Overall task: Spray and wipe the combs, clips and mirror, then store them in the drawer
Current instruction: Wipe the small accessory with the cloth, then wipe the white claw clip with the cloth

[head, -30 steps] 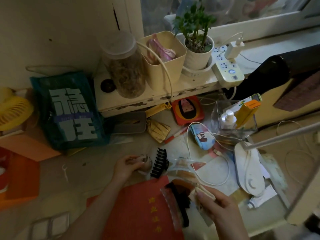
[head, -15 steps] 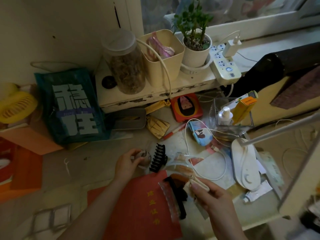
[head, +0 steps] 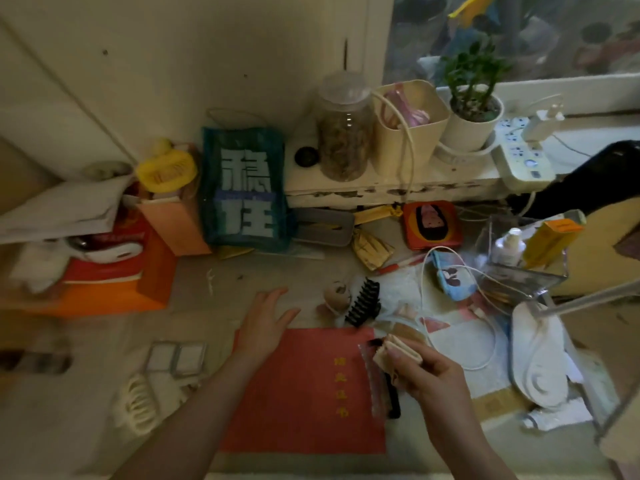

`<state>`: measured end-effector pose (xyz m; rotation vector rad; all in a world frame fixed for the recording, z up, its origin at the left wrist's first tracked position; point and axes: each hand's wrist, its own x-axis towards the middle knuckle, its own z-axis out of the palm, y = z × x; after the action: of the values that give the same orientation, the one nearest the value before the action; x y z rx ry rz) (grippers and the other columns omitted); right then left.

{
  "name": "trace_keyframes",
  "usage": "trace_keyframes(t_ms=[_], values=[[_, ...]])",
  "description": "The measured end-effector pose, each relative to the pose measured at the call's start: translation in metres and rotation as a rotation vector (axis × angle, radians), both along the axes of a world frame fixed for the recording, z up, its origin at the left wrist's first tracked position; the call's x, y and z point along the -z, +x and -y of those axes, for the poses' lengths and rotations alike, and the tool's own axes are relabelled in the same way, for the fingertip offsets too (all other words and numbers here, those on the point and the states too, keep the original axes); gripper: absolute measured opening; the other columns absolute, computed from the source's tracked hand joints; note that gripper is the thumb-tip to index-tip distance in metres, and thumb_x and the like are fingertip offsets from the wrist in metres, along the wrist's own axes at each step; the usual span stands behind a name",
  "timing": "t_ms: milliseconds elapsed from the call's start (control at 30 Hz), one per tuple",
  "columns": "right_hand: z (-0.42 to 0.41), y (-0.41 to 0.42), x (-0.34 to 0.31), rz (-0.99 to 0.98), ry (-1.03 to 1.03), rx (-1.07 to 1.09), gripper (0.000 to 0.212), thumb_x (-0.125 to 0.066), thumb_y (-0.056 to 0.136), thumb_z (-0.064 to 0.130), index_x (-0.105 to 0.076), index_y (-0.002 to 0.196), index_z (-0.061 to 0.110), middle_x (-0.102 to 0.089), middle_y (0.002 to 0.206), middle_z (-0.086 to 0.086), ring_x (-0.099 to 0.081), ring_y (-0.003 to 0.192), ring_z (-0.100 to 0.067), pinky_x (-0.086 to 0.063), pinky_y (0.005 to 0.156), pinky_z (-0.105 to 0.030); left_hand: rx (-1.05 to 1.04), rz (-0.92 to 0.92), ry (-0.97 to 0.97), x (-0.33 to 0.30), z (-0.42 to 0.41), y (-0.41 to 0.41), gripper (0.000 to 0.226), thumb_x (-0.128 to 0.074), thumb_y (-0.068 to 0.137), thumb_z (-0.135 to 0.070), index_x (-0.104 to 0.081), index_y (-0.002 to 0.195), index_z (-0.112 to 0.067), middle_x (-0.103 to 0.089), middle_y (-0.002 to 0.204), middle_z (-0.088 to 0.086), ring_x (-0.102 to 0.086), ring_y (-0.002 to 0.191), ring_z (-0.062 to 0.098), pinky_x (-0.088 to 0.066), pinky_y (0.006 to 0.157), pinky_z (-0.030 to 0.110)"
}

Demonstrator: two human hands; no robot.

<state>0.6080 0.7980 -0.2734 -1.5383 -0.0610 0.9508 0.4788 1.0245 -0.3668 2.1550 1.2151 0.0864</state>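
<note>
Cluttered desk [head: 104,393]: teal bag [head: 244,188] reads "稳住"; left hand [head: 265,323] spread, right hand [head: 426,370] pinching folded cloth [head: 396,351].

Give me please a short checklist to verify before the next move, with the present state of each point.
1. Right hand has a firm grip on the folded cloth: ok.
2. Left hand is free, fingers spread, holding nothing: ok.
3. Black claw clip lies within reach, beside the red booklet: ok.
4. Comb under the right hand is already wiped: cannot tell.
5. Spray bottle is at hand: not ok, it stands in the clear box at far right.
6. Drawer is open: cannot tell, not in view.
</note>
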Motion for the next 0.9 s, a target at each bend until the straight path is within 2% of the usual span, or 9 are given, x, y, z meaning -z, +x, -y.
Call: trace_keyframes(t_ms=[167,300,367,433,500,600,633,800,900], values=[[-0.029,-0.032,-0.008,-0.048,0.038,-0.076,0.014,-0.068,0.077,0.000,-0.072,0.089,0.005,-0.072,0.075,-0.013,-0.067,0.060,-0.013,-0.053,0.051,-0.020,-0.091,0.060,0.027,-0.016,-0.004,-0.059,0.046,-0.057,0.090,-0.039,-0.049,0.131,-0.021,-0.048,0.130,0.006,-0.051,0.113,0.019,-0.040,0.091,0.025],[-0.052,-0.061,-0.007,-0.029,0.025,-0.153,0.018,-0.076,0.064,0.024,-0.078,0.081,0.017,-0.070,0.079,-0.021,-0.060,0.073,-0.028,-0.048,0.065,-0.037,-0.147,0.080,0.011,-0.020,-0.015,-0.100,0.048,-0.061,0.088,-0.039,-0.050,0.131,-0.021,-0.048,0.131,0.003,-0.049,0.119,0.018,-0.035,0.094,0.021],[-0.064,-0.076,-0.006,-0.026,0.021,-0.161,0.008,-0.075,0.069,0.016,-0.077,0.077,0.018,-0.071,0.080,-0.021,-0.059,0.073,-0.029,-0.047,0.067,-0.037,-0.151,0.067,-0.004,-0.019,-0.024,-0.120,0.050,-0.062,0.087,-0.039,-0.049,0.131,-0.021,-0.046,0.132,0.002,-0.048,0.119,0.016,-0.034,0.093,0.020],[-0.077,-0.092,-0.003,-0.029,0.030,-0.169,0.010,-0.073,0.074,0.008,-0.076,0.079,0.017,-0.069,0.075,-0.022,-0.057,0.072,-0.028,-0.045,0.064,-0.033,-0.146,0.063,-0.020,-0.015,-0.035,-0.141,0.053,-0.066,0.084,-0.038,-0.049,0.132,-0.021,-0.046,0.132,0.002,-0.047,0.119,0.016,-0.034,0.092,0.020],[-0.091,-0.110,0.000,-0.030,0.035,-0.173,0.008,-0.073,0.073,0.010,-0.075,0.079,0.014,-0.066,0.065,-0.014,-0.053,0.069,-0.025,-0.043,0.061,-0.030,-0.136,0.076,-0.055,-0.012,-0.048,-0.161,0.056,-0.069,0.082,-0.036,-0.049,0.132,-0.022,-0.045,0.133,0.000,-0.046,0.119,0.013,-0.033,0.092,0.018],[-0.113,-0.141,0.007,-0.048,0.023,-0.155,0.032,-0.084,0.058,0.030,-0.077,0.082,0.011,-0.070,0.074,-0.013,-0.055,0.074,-0.025,-0.045,0.069,-0.034,-0.112,0.115,-0.127,-0.007,-0.071,-0.194,0.058,-0.072,0.080,-0.033,-0.049,0.132,-0.024,-0.042,0.126,-0.008,-0.043,0.110,0.003,-0.032,0.083,0.006],[-0.120,-0.154,0.009,-0.053,0.000,-0.130,0.036,-0.086,0.054,0.032,-0.077,0.084,0.013,-0.070,0.079,-0.016,-0.056,0.076,-0.025,-0.044,0.071,-0.035,-0.083,0.109,-0.138,-0.004,-0.080,-0.205,0.059,-0.073,0.079,-0.033,-0.048,0.132,-0.025,-0.042,0.125,-0.009,-0.041,0.109,0.002,-0.032,0.081,0.007],[-0.153,-0.214,0.017,-0.077,-0.034,0.019,0.014,-0.074,0.063,0.020,-0.075,0.072,0.009,-0.067,0.075,-0.015,-0.058,0.077,-0.026,-0.045,0.075,-0.040,0.049,0.047,-0.162,0.011,-0.121,-0.253,0.067,-0.078,0.073,-0.037,-0.047,0.131,-0.027,-0.040,0.117,-0.013,-0.042,0.104,0.001,-0.033,0.083,0.014],[-0.166,-0.247,0.019,-0.083,-0.071,0.073,0.009,-0.071,0.076,0.011,-0.071,0.074,0.002,-0.061,0.071,-0.016,-0.054,0.073,-0.025,-0.044,0.072,-0.039,0.161,-0.032,-0.186,0.019,-0.132,-0.275,0.067,-0.077,0.067,-0.052,-0.051,0.125,-0.032,-0.045,0.115,-0.018,-0.047,0.106,0.000,-0.037,0.081,0.014]])
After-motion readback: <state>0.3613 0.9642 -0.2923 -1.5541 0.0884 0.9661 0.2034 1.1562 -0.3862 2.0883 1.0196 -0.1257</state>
